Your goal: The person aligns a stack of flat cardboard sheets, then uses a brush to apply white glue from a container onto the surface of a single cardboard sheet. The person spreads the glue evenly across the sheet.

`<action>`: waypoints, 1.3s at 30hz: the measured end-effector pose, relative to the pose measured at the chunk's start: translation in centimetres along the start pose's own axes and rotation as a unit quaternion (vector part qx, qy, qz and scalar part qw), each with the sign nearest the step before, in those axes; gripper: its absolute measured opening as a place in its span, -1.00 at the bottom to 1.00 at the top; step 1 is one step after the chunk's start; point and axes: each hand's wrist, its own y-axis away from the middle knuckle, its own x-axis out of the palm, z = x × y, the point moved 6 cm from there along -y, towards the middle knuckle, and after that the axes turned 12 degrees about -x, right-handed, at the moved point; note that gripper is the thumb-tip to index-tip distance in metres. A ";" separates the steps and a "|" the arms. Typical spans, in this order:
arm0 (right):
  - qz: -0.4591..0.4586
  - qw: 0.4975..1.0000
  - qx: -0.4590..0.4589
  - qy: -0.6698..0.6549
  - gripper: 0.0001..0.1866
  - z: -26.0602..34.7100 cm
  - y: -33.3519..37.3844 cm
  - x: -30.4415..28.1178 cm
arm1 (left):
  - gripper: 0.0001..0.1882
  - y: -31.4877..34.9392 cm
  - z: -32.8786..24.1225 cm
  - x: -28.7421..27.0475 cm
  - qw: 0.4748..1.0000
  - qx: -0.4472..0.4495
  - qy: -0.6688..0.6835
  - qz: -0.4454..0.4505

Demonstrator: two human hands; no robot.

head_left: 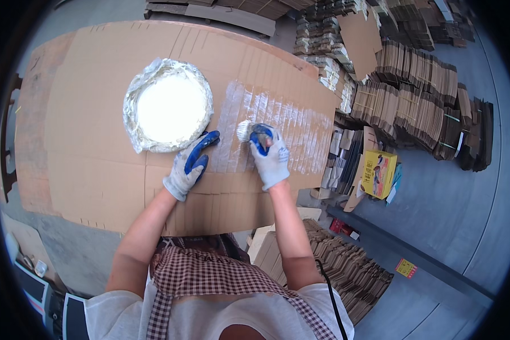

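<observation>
In my right hand (271, 154), gloved in white and blue, is a brush, its white bristles (244, 131) pointing left. They rest on a staggered row of cardboard pieces (292, 127) whose edges are smeared with wet white paste. My left hand (191, 164), in a matching glove, has its fingers stretched out beside the lower right rim of a round basin. This basin, wrapped in crinkled clear plastic (131, 129), holds bright white paste (171, 110). Whether the left fingertips touch the plastic, I cannot tell.
A large brown cardboard sheet (90, 124) covers the table under everything. Bundled flat cardboard (405, 110) is stacked on the floor at the right, near a yellow box (378, 174). More cardboard pieces (345, 266) stand in a row close to my right elbow.
</observation>
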 end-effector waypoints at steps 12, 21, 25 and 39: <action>-0.051 0.999 -0.003 0.001 -0.59 -1.2 -4.1 -1.0 | -0.43 -0.2 0.2 -0.3 1.000 0.010 -0.028 -0.003; -0.123 0.989 0.059 0.051 -0.56 -3.4 -5.1 -1.7 | -0.43 0.2 0.1 -0.3 1.000 0.004 -0.023 -0.001; -0.134 0.981 0.102 -0.094 -0.62 -4.8 -4.3 -0.9 | -0.41 -0.2 0.4 -0.3 1.000 -0.002 -0.022 0.005; -0.202 0.971 0.124 -0.017 -0.60 -5.9 -5.7 -0.3 | -0.41 0.0 0.0 -0.4 0.999 -0.004 -0.038 0.001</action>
